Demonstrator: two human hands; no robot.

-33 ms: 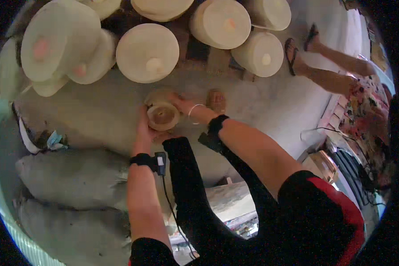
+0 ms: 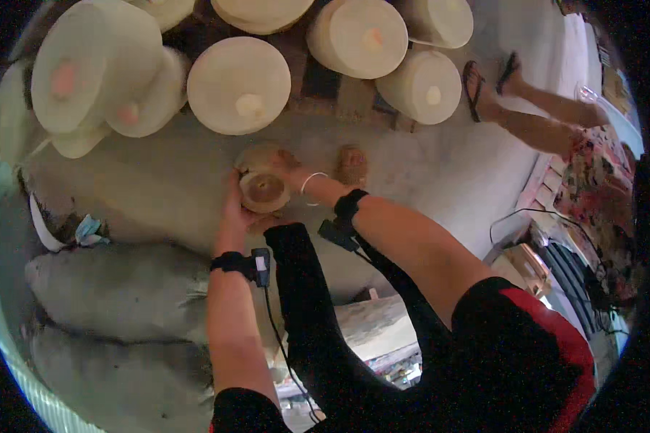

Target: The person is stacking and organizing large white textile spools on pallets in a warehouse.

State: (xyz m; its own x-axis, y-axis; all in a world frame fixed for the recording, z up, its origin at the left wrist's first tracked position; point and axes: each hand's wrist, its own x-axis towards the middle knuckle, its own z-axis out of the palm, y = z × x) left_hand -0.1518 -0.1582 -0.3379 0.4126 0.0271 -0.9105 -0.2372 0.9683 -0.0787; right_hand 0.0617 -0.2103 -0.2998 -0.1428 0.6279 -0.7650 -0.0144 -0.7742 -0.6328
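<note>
Bowl (image 2: 265, 191): pale brown and round, hollow side up, between the two hands near the knees; a paler rounded piece (image 2: 260, 154) shows just beyond it.
Left hand (image 2: 236, 200): holds the bowl, its fingers along the left side.
Right hand (image 2: 288, 171): at the far right edge of both; its finger grip is too blurred to tell.
Pots (image 2: 238, 86): large, pale, grouped beyond the hands.
Sacks (image 2: 115, 289): two, grey, lying at left.
Sandals (image 2: 473, 90): on another person's feet, right.

Dim ctr, brighter upper R; grainy, soft detail; fisheye-bent edges, blk corners.
</note>
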